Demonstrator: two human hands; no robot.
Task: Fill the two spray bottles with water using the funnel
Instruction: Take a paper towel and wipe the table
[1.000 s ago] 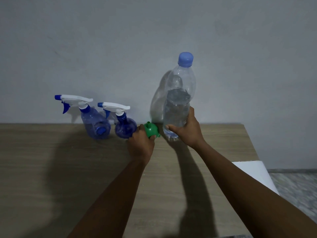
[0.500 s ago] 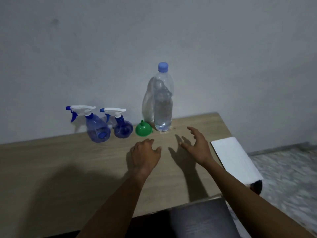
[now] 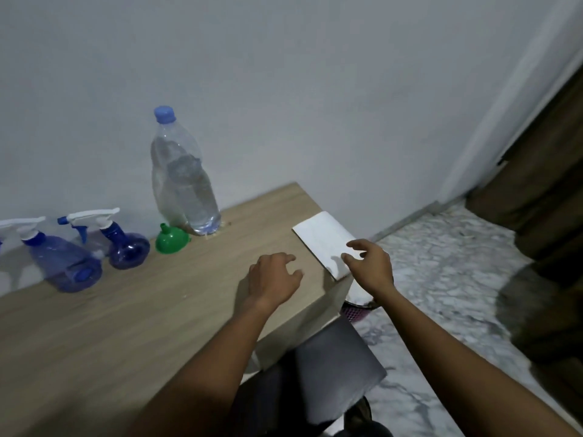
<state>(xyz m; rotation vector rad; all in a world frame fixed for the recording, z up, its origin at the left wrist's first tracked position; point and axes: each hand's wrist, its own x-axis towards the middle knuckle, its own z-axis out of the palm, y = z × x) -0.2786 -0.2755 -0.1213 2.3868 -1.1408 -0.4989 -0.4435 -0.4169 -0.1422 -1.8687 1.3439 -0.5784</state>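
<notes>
On the desk (image 3: 142,326), the funnel (image 3: 172,239) is set mouth-down, spout upward, at ten o'clock from the left hand (image 3: 273,279), the nearer one; the right hand (image 3: 370,268) hovers empty; both sets of fingers are loosely spread.

Both bare arms are reaching forward, hands empty and palms facing down.

The left hand (image 3: 273,277) is hovering low with its back turned up, its fingers (image 3: 285,258) loosely curled and slightly spread, the thumb sticking out toward the right; whether it is touching the surface beneath cannot be told. The right hand (image 3: 372,269) is sitting a little farther right and slightly ahead, wrist gently bent, its fingers (image 3: 358,246) pointing left with the index and thumb parted and gripping nothing. Both forearms are running in from the lower edge, bare, angling inward toward the hands, which are close together but apart.
</notes>
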